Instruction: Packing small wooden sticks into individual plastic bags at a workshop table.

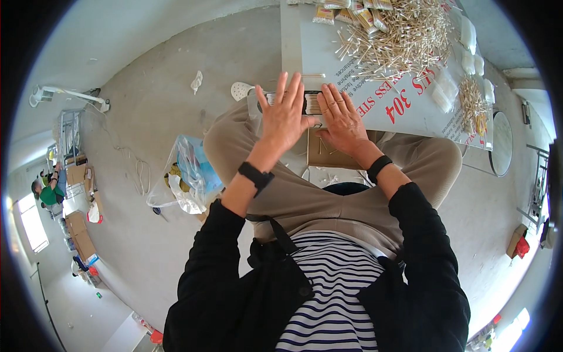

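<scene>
Most of the cotton swabs (404, 35) lie loose in a heap on the table (305, 53), only a few filled packets (363, 17) beside them. Your left hand (284, 114) and right hand (343, 120) press flat, fingers spread and gripping nothing, on the small swab tray (312, 104) at the table's near edge, so I'd judge plenty is left

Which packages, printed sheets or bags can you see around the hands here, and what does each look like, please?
Printed sheet: covers the table ahead; white, with red and black lettering.
Small packets: table's far edge; clear, holding tan sticks.
Flat tray: under both hands; dark, slotted, with sticks in it.
Plastic bag: floor by the person's left knee; clear, blue and yellow contents.
Cardboard boxes: far left; brown.
</scene>
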A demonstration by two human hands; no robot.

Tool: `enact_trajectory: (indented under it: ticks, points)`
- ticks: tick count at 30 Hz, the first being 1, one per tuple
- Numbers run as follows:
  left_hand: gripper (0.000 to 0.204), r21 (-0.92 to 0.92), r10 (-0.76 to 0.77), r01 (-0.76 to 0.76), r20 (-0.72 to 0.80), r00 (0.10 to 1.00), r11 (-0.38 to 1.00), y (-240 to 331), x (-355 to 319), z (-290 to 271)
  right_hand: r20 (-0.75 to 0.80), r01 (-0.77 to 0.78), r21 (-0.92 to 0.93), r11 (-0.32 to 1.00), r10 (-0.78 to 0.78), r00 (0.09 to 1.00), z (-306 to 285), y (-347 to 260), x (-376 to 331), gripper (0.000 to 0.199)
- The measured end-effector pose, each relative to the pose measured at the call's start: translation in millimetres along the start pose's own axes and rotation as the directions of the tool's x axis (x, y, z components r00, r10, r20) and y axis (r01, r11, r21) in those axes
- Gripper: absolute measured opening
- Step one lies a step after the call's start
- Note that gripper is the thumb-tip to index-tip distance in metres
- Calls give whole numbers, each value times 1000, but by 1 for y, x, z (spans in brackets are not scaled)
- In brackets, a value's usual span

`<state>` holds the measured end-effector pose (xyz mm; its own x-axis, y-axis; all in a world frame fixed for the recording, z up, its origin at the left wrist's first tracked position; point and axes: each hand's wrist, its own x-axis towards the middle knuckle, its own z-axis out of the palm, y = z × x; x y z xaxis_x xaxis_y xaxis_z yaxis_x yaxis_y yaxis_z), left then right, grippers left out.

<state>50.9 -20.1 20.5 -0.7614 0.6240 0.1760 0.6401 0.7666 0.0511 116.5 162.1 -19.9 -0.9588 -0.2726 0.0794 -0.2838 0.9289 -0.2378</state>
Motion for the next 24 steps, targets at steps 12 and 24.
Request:
enact_trajectory:
  ticks: [12, 24]
  points:
    - [110, -6, -14, 15, 107, 994, 1000, 10, -21, 22, -17, -5, -41, 999, 4, 1000, 3, -2, 2, 98]
    - [126, -54, 20, -11, 169, 985, 998, 7, -20, 26, -24, 27, 32, 999, -26, 999, 1, -3, 6, 108]
